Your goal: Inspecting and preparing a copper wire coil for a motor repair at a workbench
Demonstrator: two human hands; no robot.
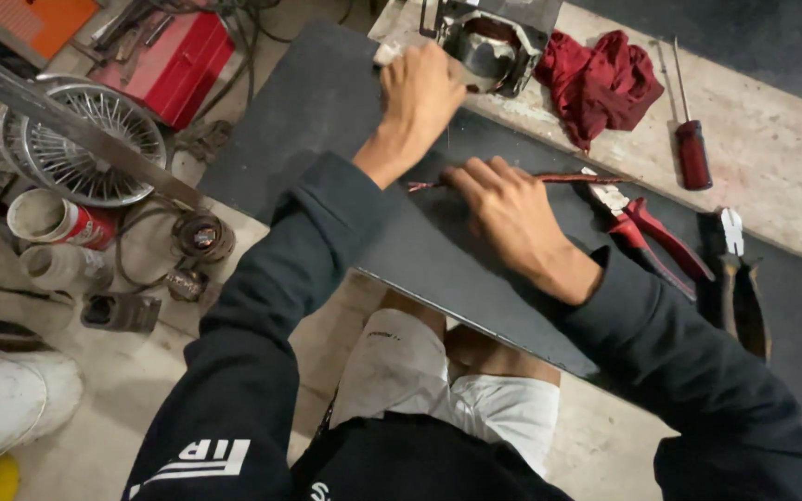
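The person is sitting at a dark board (327, 102) that is lying across their knees, and both hands are working on it. The left hand (420, 93) is reaching to the far edge of the board, its fingers curled shut around the near rim of a grey metal housing (489, 42) that is resting on the concrete ledge (772, 148) just beyond. The right hand (503, 209) is lying palm down near the middle of the board, fingers pressed together over a thin reddish rod (559, 177), pinning it flat; the rod is sticking out on both sides of the fingers, running roughly parallel to the board's far edge.

Just right of that hand, red-handled pliers (647, 232) are lying on the board, with dark-handled cutters (740, 278) beside them toward the right edge. On the ledge a crumpled dark red rag (605, 79) is sitting next to the housing, and a red-handled screwdriver (692, 139) is lying well apart to its right. Down on the floor to the left, a wire fan guard (81, 139), a red toolbox (178, 60) and two tins (53, 237) are sitting
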